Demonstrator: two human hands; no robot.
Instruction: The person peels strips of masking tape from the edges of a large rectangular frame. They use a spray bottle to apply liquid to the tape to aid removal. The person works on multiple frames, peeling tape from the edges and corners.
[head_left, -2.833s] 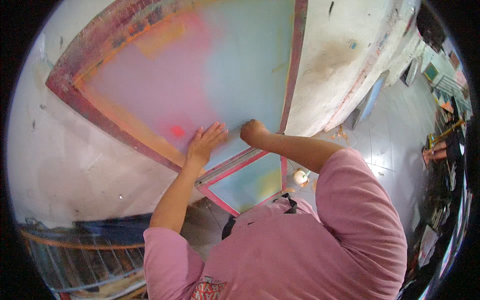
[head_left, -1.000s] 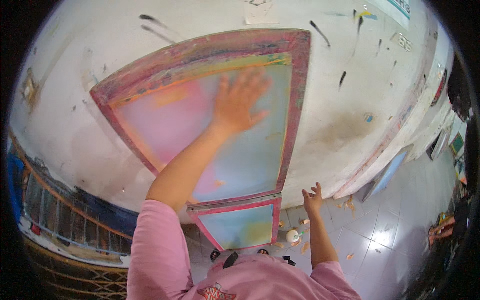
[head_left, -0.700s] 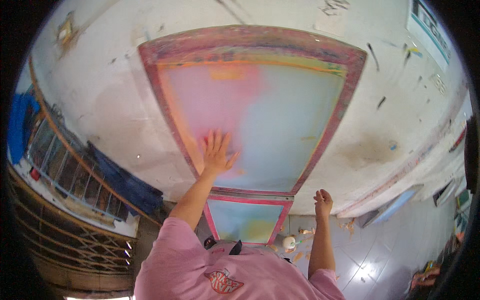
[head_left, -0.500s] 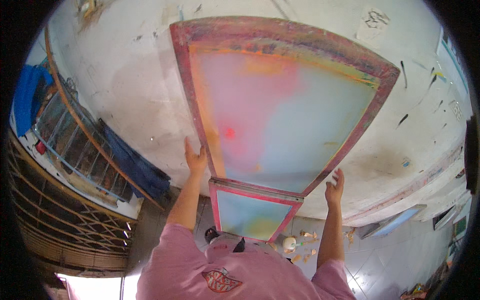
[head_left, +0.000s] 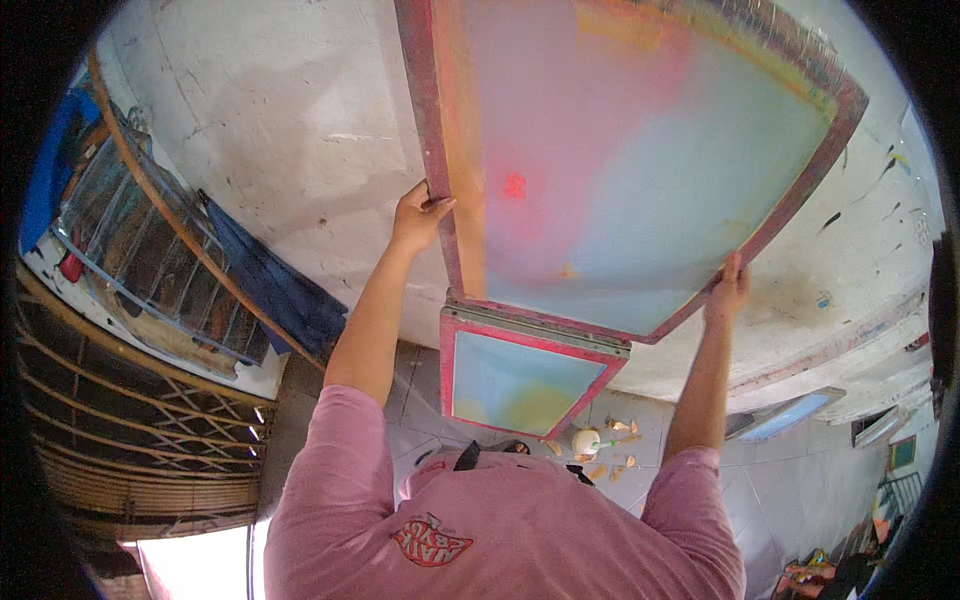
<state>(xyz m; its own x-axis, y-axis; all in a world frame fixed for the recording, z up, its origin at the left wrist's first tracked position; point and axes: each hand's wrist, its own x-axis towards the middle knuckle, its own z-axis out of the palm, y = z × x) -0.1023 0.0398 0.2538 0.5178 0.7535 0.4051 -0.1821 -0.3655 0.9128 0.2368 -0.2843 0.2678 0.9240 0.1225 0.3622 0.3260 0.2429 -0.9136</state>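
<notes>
A large screen printing frame (head_left: pixel 620 190) with a paint-stained reddish border and a pink, orange and pale blue mesh stands in front of the wall. My left hand (head_left: pixel 420 216) grips its left side, the thumb lying over the border. On its lower right side, my right hand (head_left: pixel 729 288) is closed round the edge, with part of the fingers hidden behind it. Below it is a smaller screen frame (head_left: pixel 525 382) with a red border and a blue and yellow-green mesh. The large frame's lower edge meets or overlaps this frame's top edge; its top runs out of view.
A stained white wall (head_left: pixel 290 120) rises behind. To the left are a dark cloth (head_left: pixel 290 295), a curved wooden rail (head_left: pixel 165 215) and a folding lattice gate (head_left: pixel 120 400). A white round container (head_left: pixel 586 441) and scattered scraps lie on the tiled floor (head_left: pixel 730 490). Another frame (head_left: pixel 790 415) leans at right.
Both hands have gone from beside the large frame to gripping its sides. My left hand has moved up. The frames appear shifted up and right as the view changed.
</notes>
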